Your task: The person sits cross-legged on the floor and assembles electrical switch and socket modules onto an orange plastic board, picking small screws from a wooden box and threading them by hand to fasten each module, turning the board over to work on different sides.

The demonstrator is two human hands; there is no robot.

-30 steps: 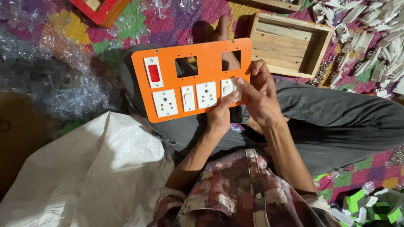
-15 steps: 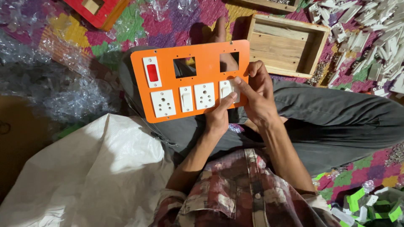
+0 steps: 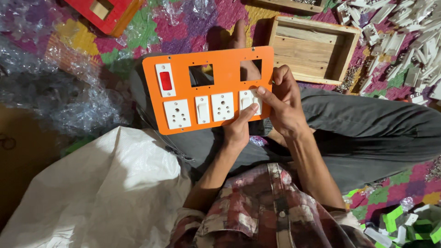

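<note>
Your red-and-cream plaid shirt with rolled sleeves, button placket down the front, your dark grey trousers, bare forearms

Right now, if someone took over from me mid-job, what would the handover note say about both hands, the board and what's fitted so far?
Left hand: holds the orange panel by its bottom edge, thumb on the white switch.
Right hand: grips the panel's right edge, a finger pressing the same switch.
Panel: held over the lap, tilted slightly.
Done: red indicator switch, two sockets, one small switch all in place.
Left: the lower-right switch is under the fingers, seating unclear; two square cutouts in the top row are empty. Loose white parts and a wooden box lie beyond the panel.
</note>
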